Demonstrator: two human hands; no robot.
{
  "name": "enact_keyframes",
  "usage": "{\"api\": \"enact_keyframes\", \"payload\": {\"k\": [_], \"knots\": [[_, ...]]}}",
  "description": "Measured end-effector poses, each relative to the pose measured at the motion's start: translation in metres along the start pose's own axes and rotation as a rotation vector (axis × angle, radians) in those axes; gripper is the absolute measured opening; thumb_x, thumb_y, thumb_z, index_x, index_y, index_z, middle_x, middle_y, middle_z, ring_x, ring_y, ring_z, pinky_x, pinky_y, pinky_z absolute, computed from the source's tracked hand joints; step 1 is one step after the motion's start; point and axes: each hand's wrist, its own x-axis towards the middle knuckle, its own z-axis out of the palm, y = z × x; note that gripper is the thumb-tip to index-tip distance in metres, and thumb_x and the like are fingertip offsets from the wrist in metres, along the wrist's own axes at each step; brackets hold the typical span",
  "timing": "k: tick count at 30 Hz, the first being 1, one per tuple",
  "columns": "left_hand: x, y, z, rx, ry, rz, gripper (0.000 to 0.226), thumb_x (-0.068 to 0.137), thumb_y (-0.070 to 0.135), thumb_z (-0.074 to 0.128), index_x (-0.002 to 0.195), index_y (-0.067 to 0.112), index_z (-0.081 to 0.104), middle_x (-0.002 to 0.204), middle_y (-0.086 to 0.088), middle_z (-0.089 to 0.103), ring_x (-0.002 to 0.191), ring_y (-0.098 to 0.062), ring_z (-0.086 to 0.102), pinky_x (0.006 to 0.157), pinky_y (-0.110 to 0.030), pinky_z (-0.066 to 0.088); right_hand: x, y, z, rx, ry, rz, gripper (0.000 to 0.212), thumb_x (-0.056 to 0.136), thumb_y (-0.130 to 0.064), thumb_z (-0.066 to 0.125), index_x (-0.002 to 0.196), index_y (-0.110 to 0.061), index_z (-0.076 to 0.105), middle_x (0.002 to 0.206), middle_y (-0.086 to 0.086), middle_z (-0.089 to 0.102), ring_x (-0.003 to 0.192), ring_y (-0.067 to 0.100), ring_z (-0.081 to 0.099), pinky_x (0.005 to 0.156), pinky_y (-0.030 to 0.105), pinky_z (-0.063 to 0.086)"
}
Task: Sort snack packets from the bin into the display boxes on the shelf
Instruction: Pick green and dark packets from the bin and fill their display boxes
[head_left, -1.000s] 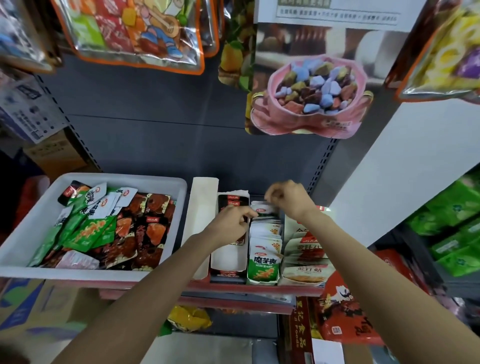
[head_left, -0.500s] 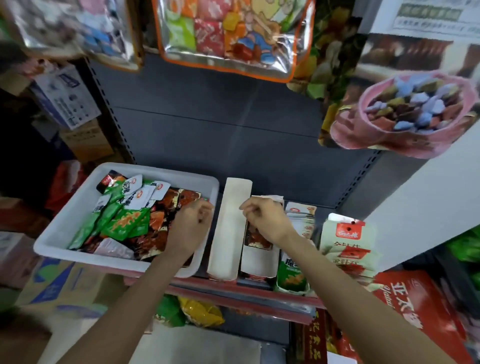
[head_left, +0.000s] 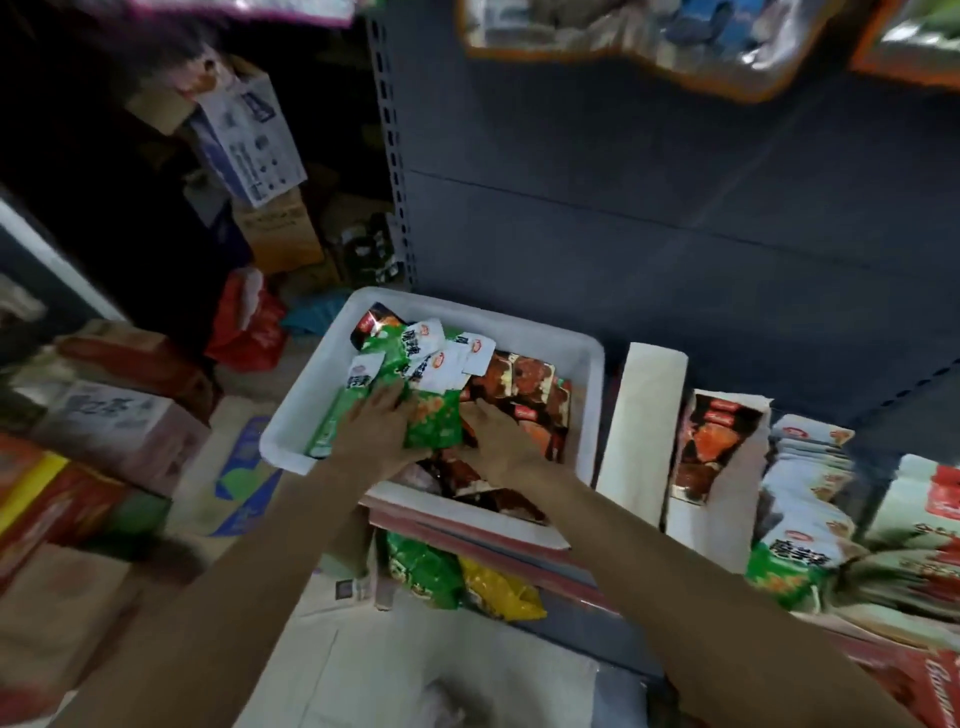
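The white bin sits on the shelf and holds several green-and-white snack packets and dark red packets. Both my hands are inside it. My left hand lies on the green packets with its fingers stretched forward. My right hand rests among the dark red packets, with its fingertips hidden under the edge of a green packet. To the right stand the display boxes: one with a dark red packet and one with a row of green-and-white packets.
A white box flap stands between the bin and the display boxes. Cardboard cartons are stacked on the floor at the left. Green and yellow bags lie under the shelf. Hanging bags fill the top.
Both hands have left the display boxes and moved left into the bin. The view has swung left and down.
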Motion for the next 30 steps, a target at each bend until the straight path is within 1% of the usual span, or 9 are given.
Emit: {"api": "enact_keyframes", "payload": {"k": [7, 11, 14, 17, 21, 23, 24, 27, 30], "knots": [[-0.008, 0.009, -0.003, 0.176, 0.063, 0.165, 0.046, 0.098, 0.020, 0.043, 0.139, 0.002, 0.039, 0.150, -0.020, 0.027, 0.137, -0.032, 0.031, 0.108, -0.037, 0.033, 0.004, -0.001, -0.005, 0.030, -0.016, 0.031, 0.054, 0.100, -0.026, 0.044, 0.149, -0.014, 0.025, 0.159, 0.005, 0.008, 0.145, 0.020, 0.014, 0.113, 0.025, 0.016], [-0.017, 0.013, -0.014, 0.059, 0.049, 0.213, 0.025, 0.093, -0.001, 0.044, 0.115, 0.001, 0.056, 0.108, -0.012, 0.058, 0.089, -0.025, 0.062, 0.068, -0.027, 0.043, 0.003, -0.005, -0.007, 0.195, 0.031, 0.083, 0.048, 0.100, -0.029, 0.042, 0.146, -0.015, 0.034, 0.158, 0.005, 0.016, 0.144, 0.021, 0.019, 0.112, 0.025, 0.017], [-0.023, 0.016, -0.019, 0.056, 0.101, 0.244, 0.035, 0.090, -0.007, 0.045, 0.123, 0.005, 0.049, 0.078, -0.005, 0.052, 0.070, -0.023, 0.054, 0.059, -0.029, 0.040, -0.001, -0.007, -0.008, 0.355, 0.127, 0.134, 0.045, 0.100, -0.030, 0.043, 0.141, -0.013, 0.043, 0.151, 0.006, 0.034, 0.137, 0.023, 0.034, 0.109, 0.027, 0.026], [-0.029, 0.027, -0.019, -0.060, 0.204, 0.323, 0.043, 0.093, -0.004, 0.044, 0.133, 0.012, 0.046, 0.069, -0.002, 0.047, 0.060, -0.021, 0.048, 0.056, -0.029, 0.039, -0.010, -0.007, -0.013, 0.611, 0.240, 0.220, 0.038, 0.099, -0.030, 0.044, 0.121, -0.003, 0.059, 0.125, 0.015, 0.059, 0.115, 0.030, 0.055, 0.098, 0.035, 0.041], [-0.041, 0.056, -0.027, -0.297, 0.258, 0.443, 0.025, 0.100, 0.025, 0.043, 0.116, 0.014, 0.059, 0.084, -0.006, 0.066, 0.065, -0.019, 0.060, 0.063, -0.030, 0.051, -0.032, 0.004, -0.030, 1.138, 0.354, 0.286, 0.012, 0.097, -0.006, 0.046, 0.097, -0.009, 0.058, 0.106, 0.017, 0.063, 0.094, 0.024, 0.062, 0.080, 0.034, 0.056], [-0.042, 0.073, -0.030, -0.425, 0.267, 0.446, 0.030, 0.098, 0.035, 0.046, 0.119, 0.020, 0.060, 0.103, -0.001, 0.069, 0.073, -0.010, 0.062, 0.066, -0.017, 0.047, -0.046, 0.020, -0.040, 1.166, 0.404, 0.229, 0.023, 0.093, 0.005, 0.044, 0.103, -0.012, 0.054, 0.102, 0.014, 0.065, 0.089, 0.025, 0.063, 0.072, 0.035, 0.058], [-0.041, 0.082, -0.031, -0.496, 0.280, 0.437, 0.033, 0.096, 0.037, 0.047, 0.123, 0.021, 0.058, 0.118, 0.002, 0.064, 0.089, -0.008, 0.061, 0.075, -0.014, 0.045, -0.054, 0.029, -0.046, 1.152, 0.442, 0.204, 0.026, 0.090, 0.008, 0.044, 0.103, -0.013, 0.052, 0.097, 0.011, 0.065, 0.083, 0.024, 0.063, 0.067, 0.034, 0.058], [-0.033, 0.115, -0.033, -0.691, 0.305, 0.354, 0.052, 0.092, 0.038, 0.055, 0.140, 0.022, 0.041, 0.149, 0.000, 0.036, 0.135, -0.015, 0.034, 0.111, -0.031, 0.027, -0.083, 0.062, -0.066, 1.141, 0.554, 0.175, 0.031, 0.086, 0.009, 0.050, 0.096, -0.020, 0.047, 0.074, 0.001, 0.062, 0.064, 0.014, 0.058, 0.054, 0.028, 0.051], [-0.023, 0.159, -0.041, -0.928, 0.212, 0.305, 0.069, 0.088, 0.026, 0.065, 0.146, 0.020, 0.029, 0.148, -0.004, 0.036, 0.130, -0.018, 0.041, 0.108, -0.038, 0.036, -0.114, 0.091, -0.089, 1.102, 0.680, 0.126, 0.025, 0.087, 0.005, 0.055, 0.097, -0.017, 0.048, 0.072, -0.003, 0.062, 0.057, 0.005, 0.058, 0.057, 0.025, 0.050]]}}
